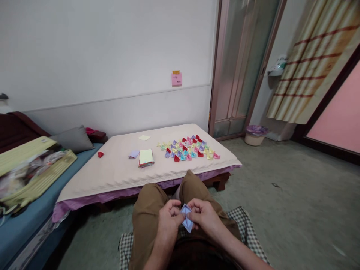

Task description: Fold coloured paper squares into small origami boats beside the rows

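Note:
Above my lap, a small light-blue folded paper boat (187, 221) is pinched between both hands. My left hand (170, 219) grips its left side, the thumb pressing on the paper. From the right, my right hand (204, 215) holds the other side with thumb and fingers. On the low covered table (112, 168) ahead lie many small folded paper boats (184, 158) in several colours, grouped at the right. A stack of square paper (146, 158), yellow on top, sits left of them, beside a lilac sheet (134, 154).
A pale yellow sheet (144, 137) lies toward the table's back, and a red folded piece (100, 154) at its left. Left stands a blue-covered bed (90, 153) with an open yellow case (60, 170). A lined bin (255, 135) stands by the sliding door (239, 75).

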Tool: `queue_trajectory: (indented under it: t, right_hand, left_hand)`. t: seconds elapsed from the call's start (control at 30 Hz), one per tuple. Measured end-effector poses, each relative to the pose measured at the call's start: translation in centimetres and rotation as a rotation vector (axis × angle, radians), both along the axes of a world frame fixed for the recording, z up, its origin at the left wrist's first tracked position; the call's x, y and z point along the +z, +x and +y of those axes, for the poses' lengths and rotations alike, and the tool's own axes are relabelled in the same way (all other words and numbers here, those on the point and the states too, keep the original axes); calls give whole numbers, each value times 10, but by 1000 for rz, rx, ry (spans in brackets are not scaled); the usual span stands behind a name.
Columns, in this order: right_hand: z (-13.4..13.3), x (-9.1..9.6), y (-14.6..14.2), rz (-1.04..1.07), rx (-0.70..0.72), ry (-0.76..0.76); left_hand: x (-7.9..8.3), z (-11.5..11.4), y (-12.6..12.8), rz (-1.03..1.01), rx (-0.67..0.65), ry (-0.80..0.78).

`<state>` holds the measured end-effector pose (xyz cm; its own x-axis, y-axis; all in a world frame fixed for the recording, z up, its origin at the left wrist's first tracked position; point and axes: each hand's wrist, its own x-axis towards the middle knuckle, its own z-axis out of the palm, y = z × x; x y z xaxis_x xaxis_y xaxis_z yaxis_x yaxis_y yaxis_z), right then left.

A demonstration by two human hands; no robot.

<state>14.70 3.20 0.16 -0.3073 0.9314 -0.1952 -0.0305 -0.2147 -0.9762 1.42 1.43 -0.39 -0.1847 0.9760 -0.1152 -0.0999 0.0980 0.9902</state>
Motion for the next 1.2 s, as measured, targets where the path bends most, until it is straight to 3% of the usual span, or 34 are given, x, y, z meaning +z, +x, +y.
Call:
queue_trajectory:
  t: [0.17,0.47,0.8,0.93,1.03,1.13,1.2]
  right_hand:
    - [1,-2,1,-10,-5,5]
    - [2,-6,2,-11,2,35]
    - [3,0,8,15,-37,68]
    - [9,-9,11,-13,-41,74]
    - [21,-27,11,-150,-8,177]
    - [41,-47,14,-589,-28,473]
    - [59,-58,16,-709,-49,529]
  left_hand:
    - [0,-2,0,37,2,6]
    - [14,-5,7,68,-10,-18]
    - [-6,7,-12,-61,23,-4]
    - [-12,17,-22,-54,67,2]
    - [-18,28,-27,-51,91,9]
    - [-24,42,-32,-45,112,17]
    - [-27,54,-36,-39,122,18]
